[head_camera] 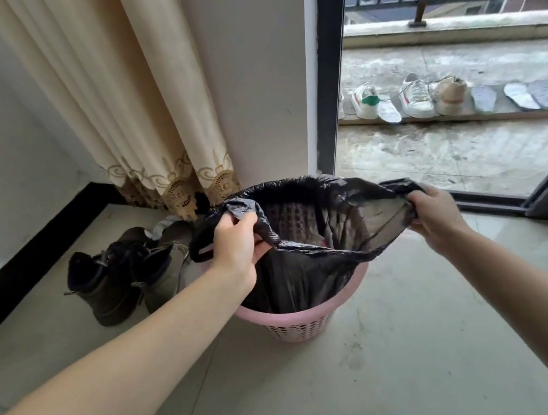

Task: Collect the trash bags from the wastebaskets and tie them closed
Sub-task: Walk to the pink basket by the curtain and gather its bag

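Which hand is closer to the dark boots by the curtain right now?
Left. The left hand grips the trash bag edge just right of the dark boots; the right hand holds the bag's far edge, across the pink wastebasket.

black trash bag in a pink perforated wastebasket; cream curtain with a gold lace hem; dark boots; white sneakers outside.
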A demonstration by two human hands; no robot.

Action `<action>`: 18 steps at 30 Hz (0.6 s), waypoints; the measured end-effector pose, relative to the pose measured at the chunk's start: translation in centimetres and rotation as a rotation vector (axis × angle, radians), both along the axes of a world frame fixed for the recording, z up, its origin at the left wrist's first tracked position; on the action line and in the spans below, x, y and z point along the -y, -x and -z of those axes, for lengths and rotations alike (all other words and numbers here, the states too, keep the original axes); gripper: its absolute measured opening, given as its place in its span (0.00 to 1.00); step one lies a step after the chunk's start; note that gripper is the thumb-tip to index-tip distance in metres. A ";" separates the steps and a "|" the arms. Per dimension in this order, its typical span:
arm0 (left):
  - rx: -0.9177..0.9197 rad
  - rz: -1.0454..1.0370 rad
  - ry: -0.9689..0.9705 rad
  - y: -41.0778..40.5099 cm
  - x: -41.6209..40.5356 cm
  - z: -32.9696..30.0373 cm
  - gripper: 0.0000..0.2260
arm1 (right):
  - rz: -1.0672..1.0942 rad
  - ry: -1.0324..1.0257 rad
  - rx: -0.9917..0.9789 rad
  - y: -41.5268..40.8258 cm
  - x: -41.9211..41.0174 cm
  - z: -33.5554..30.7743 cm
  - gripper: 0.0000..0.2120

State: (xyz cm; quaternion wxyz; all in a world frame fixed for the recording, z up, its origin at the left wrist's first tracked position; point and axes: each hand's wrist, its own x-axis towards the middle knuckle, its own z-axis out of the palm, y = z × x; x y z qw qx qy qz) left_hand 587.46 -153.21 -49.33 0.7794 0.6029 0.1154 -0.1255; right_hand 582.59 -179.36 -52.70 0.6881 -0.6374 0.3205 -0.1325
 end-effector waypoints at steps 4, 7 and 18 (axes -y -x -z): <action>0.053 0.245 -0.006 1.7 1.7 -1.2 0.08 | -0.332 0.067 0.127 -0.5 -4.5 -3.7 0.14; -0.050 0.371 0.162 2.7 2.2 -1.4 0.16 | -0.773 0.390 0.058 -0.1 -8.6 -4.4 0.08; -0.234 0.393 0.044 1.9 1.8 -1.0 0.09 | -0.827 1.102 -0.027 -0.8 -9.6 -3.7 0.10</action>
